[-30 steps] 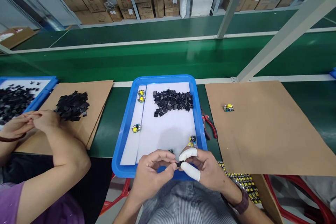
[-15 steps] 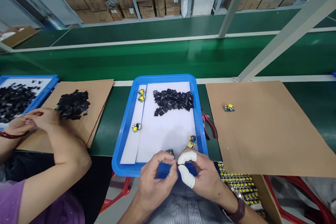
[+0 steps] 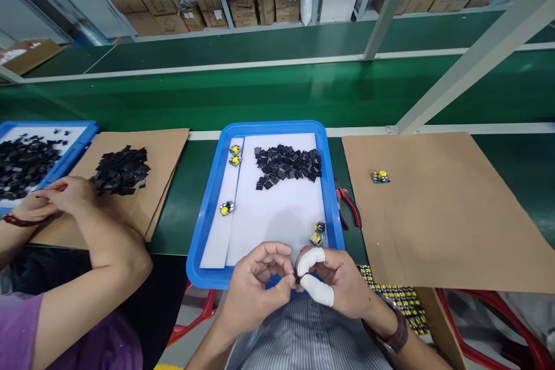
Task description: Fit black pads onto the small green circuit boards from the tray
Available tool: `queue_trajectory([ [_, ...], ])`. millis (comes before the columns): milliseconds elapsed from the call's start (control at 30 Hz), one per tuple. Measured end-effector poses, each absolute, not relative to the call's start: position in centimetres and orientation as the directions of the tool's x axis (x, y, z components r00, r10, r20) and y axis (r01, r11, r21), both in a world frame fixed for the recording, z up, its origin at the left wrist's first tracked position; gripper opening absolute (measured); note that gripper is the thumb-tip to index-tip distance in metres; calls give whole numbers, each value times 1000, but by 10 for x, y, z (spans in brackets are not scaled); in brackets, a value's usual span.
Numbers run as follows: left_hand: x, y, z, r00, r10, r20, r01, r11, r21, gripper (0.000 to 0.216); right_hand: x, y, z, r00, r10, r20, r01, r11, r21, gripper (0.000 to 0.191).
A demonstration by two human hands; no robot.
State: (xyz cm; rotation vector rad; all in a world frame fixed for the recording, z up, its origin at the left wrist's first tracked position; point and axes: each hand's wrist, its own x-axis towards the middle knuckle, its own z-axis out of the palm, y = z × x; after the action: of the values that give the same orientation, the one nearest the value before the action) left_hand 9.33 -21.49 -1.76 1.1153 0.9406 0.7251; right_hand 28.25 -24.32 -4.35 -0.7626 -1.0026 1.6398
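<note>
My left hand [image 3: 262, 283] and my right hand [image 3: 347, 286] meet over the near edge of a blue tray [image 3: 207, 275]. A small black piece [image 3: 297, 279] is pinched between their fingertips; its exact shape is too small to make out. White finger covers wrap my right thumb and forefinger. Farther back in the tray lies a pile of black square pieces [image 3: 288, 163]. Small circuit boards with yellow parts rest by the tray's right side [image 3: 318, 233] and left side, one board [image 3: 226, 208] lying apart from a pair [image 3: 235, 155].
Red-handled pliers [image 3: 349, 208] lie right of the tray. A cardboard sheet [image 3: 437, 214] holds one board [image 3: 380, 177]; below it is a box of many boards [image 3: 401, 303]. At left, a co-worker's hands [image 3: 60, 199] work beside another black pile [image 3: 121, 170]. A slanted post [image 3: 459, 75] rises behind.
Both hands have shifted slightly, and the black piece between the fingertips shows more plainly. A board seen behind my left fingers earlier is out of sight. The view has moved a little.
</note>
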Motion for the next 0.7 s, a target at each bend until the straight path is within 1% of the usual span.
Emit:
queue_trajectory([
  [33,94,-216,-18,424,870,-251,-11,282,959,28,283,-243,-44,-274,962,-8,-432,-130,-893,11],
  [100,96,-219,-20,378,904,-199,43,198,979,28,283,-244,-44,-250,968,-5,-395,-106,-912,9],
  [167,99,-223,-22,319,942,-105,126,68,990,29,281,-246,-42,-196,980,23,-293,-36,-956,10],
  [233,101,-227,-25,273,962,-6,205,-52,977,30,278,-247,-40,-115,991,69,-147,52,-988,14],
  [300,102,-231,-26,259,964,62,221,-122,968,32,276,-248,-38,-40,993,109,-34,108,-994,17],
  [333,102,-232,-26,265,961,74,203,-130,970,33,275,-248,-38,-17,993,118,-16,117,-993,18],
  [400,100,-231,-24,282,959,37,147,-81,986,34,276,-246,-38,-18,994,107,-53,106,-993,16],
  [533,93,-222,-16,352,923,-158,75,141,987,25,282,-244,-39,-124,990,62,-160,41,-986,11],
  [600,90,-217,-12,386,902,-194,53,188,981,22,283,-244,-39,-167,985,48,-189,16,-982,8],
  [700,88,-213,-7,415,888,-197,21,208,978,24,285,-244,-40,-222,975,30,-313,-43,-949,6],
])
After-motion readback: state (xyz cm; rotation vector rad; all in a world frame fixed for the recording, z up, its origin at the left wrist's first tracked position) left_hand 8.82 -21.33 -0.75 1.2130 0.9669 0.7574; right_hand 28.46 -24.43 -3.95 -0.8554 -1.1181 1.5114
